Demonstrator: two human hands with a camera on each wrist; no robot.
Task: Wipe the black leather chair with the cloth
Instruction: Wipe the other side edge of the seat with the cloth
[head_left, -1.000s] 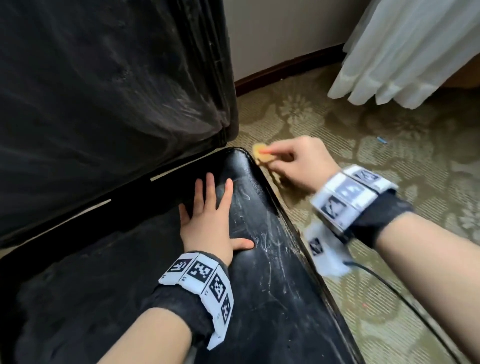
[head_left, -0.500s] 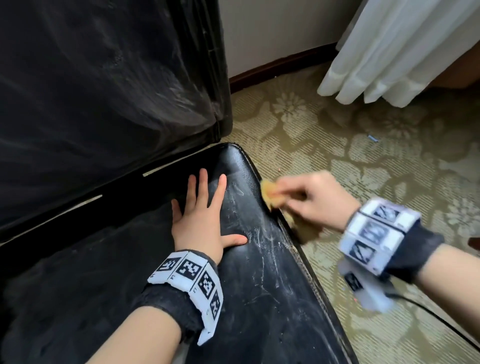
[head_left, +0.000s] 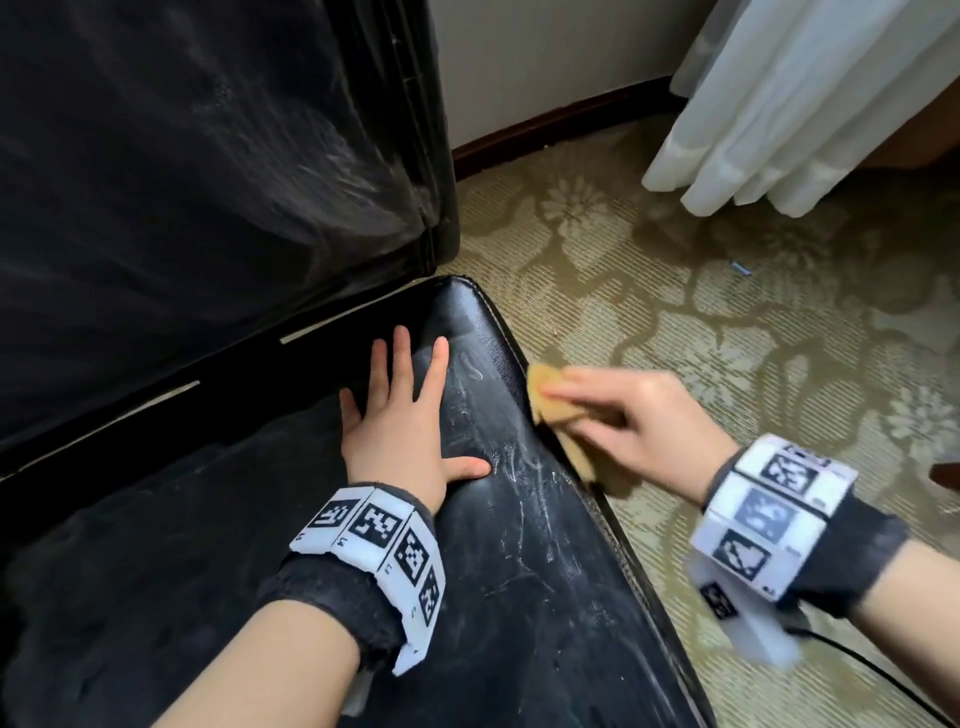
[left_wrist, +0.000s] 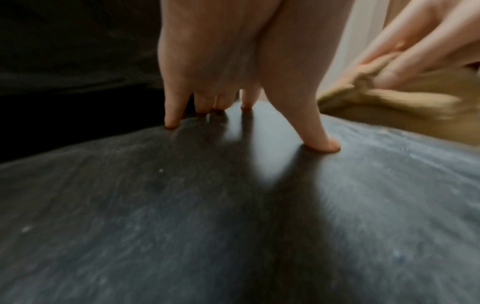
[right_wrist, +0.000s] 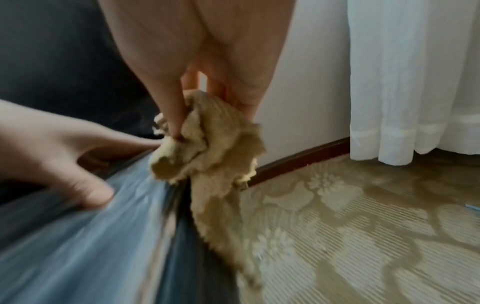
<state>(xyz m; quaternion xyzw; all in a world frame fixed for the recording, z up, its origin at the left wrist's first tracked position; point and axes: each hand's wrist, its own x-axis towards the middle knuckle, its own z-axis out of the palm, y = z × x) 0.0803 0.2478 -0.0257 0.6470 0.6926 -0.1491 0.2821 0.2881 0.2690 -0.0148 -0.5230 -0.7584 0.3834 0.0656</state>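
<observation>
The black leather chair (head_left: 519, 545) fills the left of the head view, its seat streaked with pale scuffs and its backrest (head_left: 182, 182) rising behind. My left hand (head_left: 400, 415) lies flat on the seat with fingers spread; in the left wrist view its fingertips (left_wrist: 322, 147) press the leather (left_wrist: 207, 226). My right hand (head_left: 623, 421) grips a crumpled tan cloth (head_left: 556, 410) against the seat's right edge. In the right wrist view the cloth (right_wrist: 207, 148) is bunched under my fingers (right_wrist: 171, 115) and hangs down the chair's side (right_wrist: 179, 236).
Patterned beige carpet (head_left: 727, 338) lies to the right of the chair. A white curtain (head_left: 805, 104) hangs at the back right, above a dark wooden skirting board (head_left: 561, 124) along the wall. A black cable (head_left: 883, 675) trails from my right wrist.
My right hand has slid the cloth along the seat's right edge, from the far corner toward me. The left hand has stayed flat on the seat.
</observation>
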